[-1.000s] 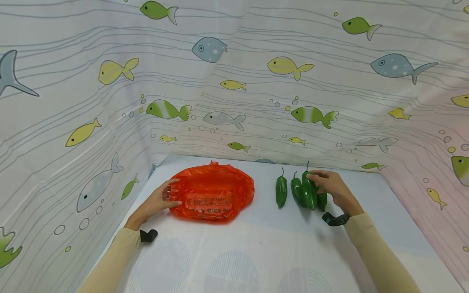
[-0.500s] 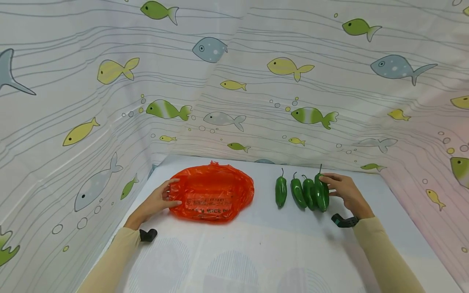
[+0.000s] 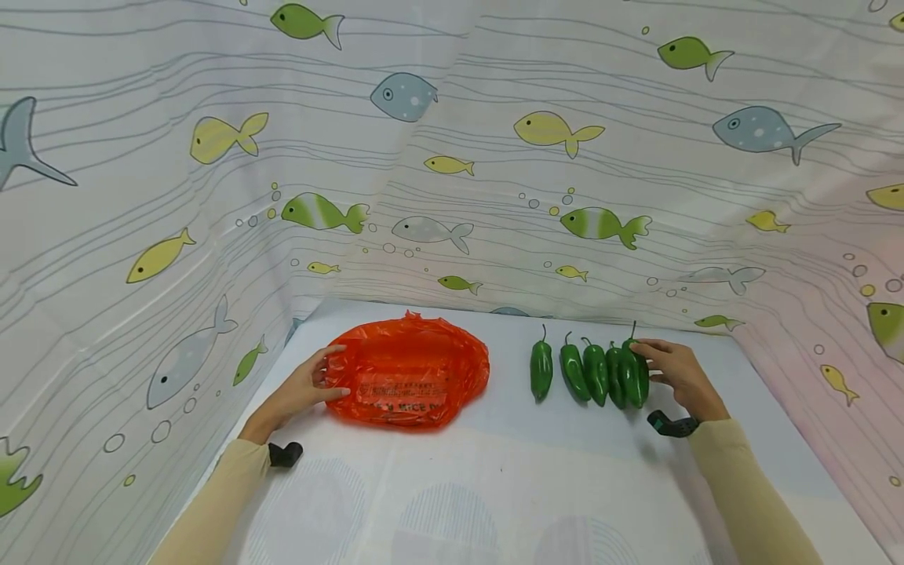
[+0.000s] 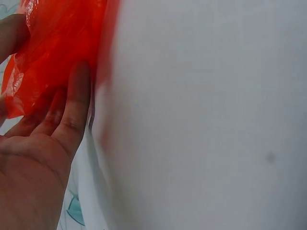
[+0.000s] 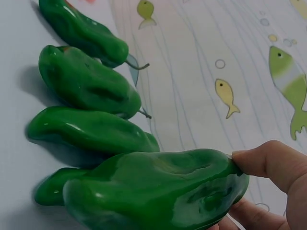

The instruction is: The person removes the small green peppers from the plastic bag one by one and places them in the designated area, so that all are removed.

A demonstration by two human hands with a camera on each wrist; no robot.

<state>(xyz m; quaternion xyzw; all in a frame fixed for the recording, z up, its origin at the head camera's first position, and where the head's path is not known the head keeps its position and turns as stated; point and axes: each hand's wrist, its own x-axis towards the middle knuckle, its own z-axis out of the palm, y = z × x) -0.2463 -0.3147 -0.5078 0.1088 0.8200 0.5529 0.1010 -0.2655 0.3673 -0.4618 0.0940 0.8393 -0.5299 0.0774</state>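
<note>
At the left edge of a red plastic bag point(image 3: 406, 365) my left hand point(image 3: 304, 388) rests with thumb and fingers spread, the fairly straight fingers touching the plastic in the left wrist view. On the right, my right hand point(image 3: 678, 377) pinches a long green pepper point(image 3: 635, 378) near its stem end, between thumb and fingers. In the right wrist view this held pepper point(image 5: 158, 189) partly covers another green pepper point(image 5: 53, 189) behind it. The other green peppers point(image 3: 595, 375) lie side by side to its left, stems pointing away, with one pepper point(image 3: 541, 370) slightly apart at the row's left end.
A white table point(image 3: 452, 486) with faint printed shapes lies under everything. Fish-patterned sheets point(image 3: 494, 235) close off its back, left and right sides. Between the bag and the peppers runs a strip of bare tabletop.
My right hand has moved to the right with the held pepper, and peppers it covered before are now visible beside it. My left hand and the bag have stayed in place.
</note>
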